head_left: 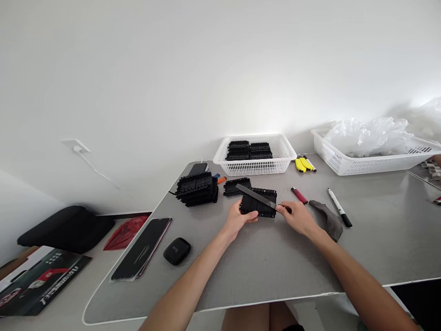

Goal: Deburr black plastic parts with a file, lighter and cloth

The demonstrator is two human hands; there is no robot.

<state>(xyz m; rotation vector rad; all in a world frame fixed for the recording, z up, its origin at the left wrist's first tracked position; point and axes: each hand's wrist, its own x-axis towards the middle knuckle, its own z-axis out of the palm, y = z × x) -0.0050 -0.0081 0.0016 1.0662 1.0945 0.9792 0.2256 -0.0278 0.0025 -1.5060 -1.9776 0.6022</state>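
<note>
Fingers of my left hand [239, 217] close round the left end of a black toothed plastic plate [265, 195], held just over the table. My right hand [296, 216] grips the handle end of a flat metal file [255, 196]. The file's blade slants up to the left across the plate; whether it touches the surface I cannot tell. Behind the left hand lies another black plate [231, 185]. A stack of similar black plates [195, 186] stands farther left. A grey cloth [329, 221] lies beside my right hand.
At the back stands a white basket [255, 168] with several black plates. A larger white basket [375, 166] holds clear plastic bags. A marker [339, 207], a red piece [299, 195] and yellow-handled tools [303, 164] lie rightward. A phone [142, 249] and black case [177, 251] are left.
</note>
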